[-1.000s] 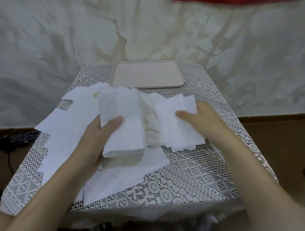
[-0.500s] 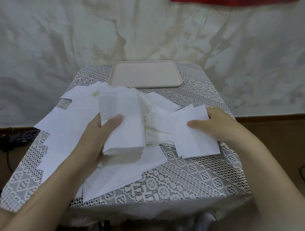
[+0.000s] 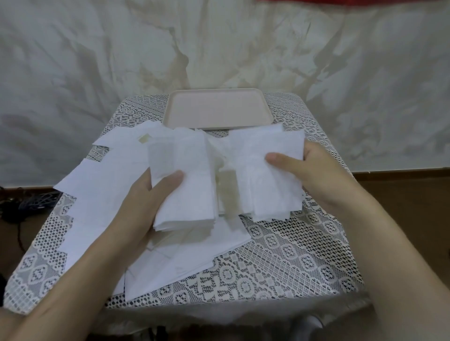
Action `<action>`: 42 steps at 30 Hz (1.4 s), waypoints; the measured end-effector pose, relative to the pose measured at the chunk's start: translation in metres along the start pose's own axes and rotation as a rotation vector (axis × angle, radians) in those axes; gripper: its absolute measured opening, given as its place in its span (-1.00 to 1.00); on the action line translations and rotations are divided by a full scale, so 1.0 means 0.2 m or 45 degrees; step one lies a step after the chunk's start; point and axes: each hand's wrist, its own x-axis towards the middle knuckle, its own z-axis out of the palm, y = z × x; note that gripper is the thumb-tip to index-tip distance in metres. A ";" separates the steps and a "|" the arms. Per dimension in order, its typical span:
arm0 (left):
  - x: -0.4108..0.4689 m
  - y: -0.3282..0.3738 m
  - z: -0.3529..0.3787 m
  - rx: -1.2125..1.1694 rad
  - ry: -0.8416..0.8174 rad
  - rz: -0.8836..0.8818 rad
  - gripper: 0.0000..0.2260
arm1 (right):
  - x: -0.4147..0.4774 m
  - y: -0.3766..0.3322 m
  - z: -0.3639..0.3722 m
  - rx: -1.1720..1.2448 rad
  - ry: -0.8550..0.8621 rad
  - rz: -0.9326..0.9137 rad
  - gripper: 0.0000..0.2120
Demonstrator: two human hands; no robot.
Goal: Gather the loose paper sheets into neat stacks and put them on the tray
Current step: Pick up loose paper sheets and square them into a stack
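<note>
We hold a stack of paper sheets (image 3: 187,187) over the table's middle, our left hand (image 3: 146,204) gripping it, thumb on top. Our right hand (image 3: 316,177) pinches a second bundle (image 3: 265,155) just beside it; whether the two touch is unclear. Loose sheets (image 3: 102,194) lie beneath on the lace cloth (image 3: 292,255). The tray (image 3: 219,109) sits at the far edge.

Fingers of the left hand (image 3: 143,202) are hidden beneath the gripped stack (image 3: 190,189), those of the right hand (image 3: 316,175) behind a second bundle (image 3: 270,175) — only thumbs are seen. Both forearms are cut off by the bottom edge, and the near rim of the tray (image 3: 216,109) is partly covered by paper. A red strip (image 3: 353,1) is cropped at the top; a dark tangle (image 3: 26,207) at the left edge cannot be identified.
</note>
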 end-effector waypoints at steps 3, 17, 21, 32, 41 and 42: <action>0.00 -0.01 -0.01 0.008 0.005 -0.006 -0.57 | 0.04 0.07 0.04 -0.461 0.082 0.042 -0.94; 0.01 0.00 0.00 0.017 -0.010 0.004 -0.55 | -0.02 0.08 -0.06 -0.286 0.168 0.304 -0.93; 0.02 -0.01 0.00 0.038 -0.020 -0.003 -0.55 | -0.01 0.07 -0.06 -0.358 0.197 0.242 -0.95; 0.01 -0.03 0.02 0.084 0.022 0.096 -0.38 | -0.04 -0.08 0.23 0.018 0.155 -0.090 -0.94; 0.01 -0.03 0.03 0.078 -0.005 0.142 -0.31 | -0.06 -0.04 0.46 -0.065 0.246 -0.209 -0.93; 0.01 -0.03 0.02 0.068 -0.023 0.138 -0.32 | -0.06 -0.04 0.47 -0.059 0.240 -0.199 -0.93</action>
